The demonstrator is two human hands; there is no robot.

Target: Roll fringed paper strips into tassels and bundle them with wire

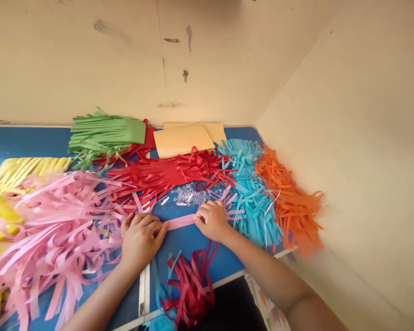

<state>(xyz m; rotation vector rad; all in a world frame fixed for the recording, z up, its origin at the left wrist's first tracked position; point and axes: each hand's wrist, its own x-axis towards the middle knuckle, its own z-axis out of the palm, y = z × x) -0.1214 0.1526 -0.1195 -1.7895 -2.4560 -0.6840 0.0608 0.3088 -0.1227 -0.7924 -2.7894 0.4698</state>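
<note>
A narrow pink strip (180, 223) is stretched flat over the blue table between my hands. My left hand (141, 236) is closed on its left end, knuckles up, beside the big pile of pink fringe (69, 216). At the other end, my right hand (213, 221) pinches the strip between thumb and fingers. Loose pink-lilac strip ends (232, 207) spread out past that hand. Just beyond the hands lie many small clear plastic pieces (191, 195). Behind these pieces is red fringe (169, 174). My fingertips are partly hidden.
Light blue fringe (251, 193) and orange fringe (291, 202) lie on the right. Green fringe (106, 133) and yellow-orange sheets (184, 139) sit along the wall. Yellow fringe (31, 169) is at left. Dark red strips (191, 287) hang over the table's front edge.
</note>
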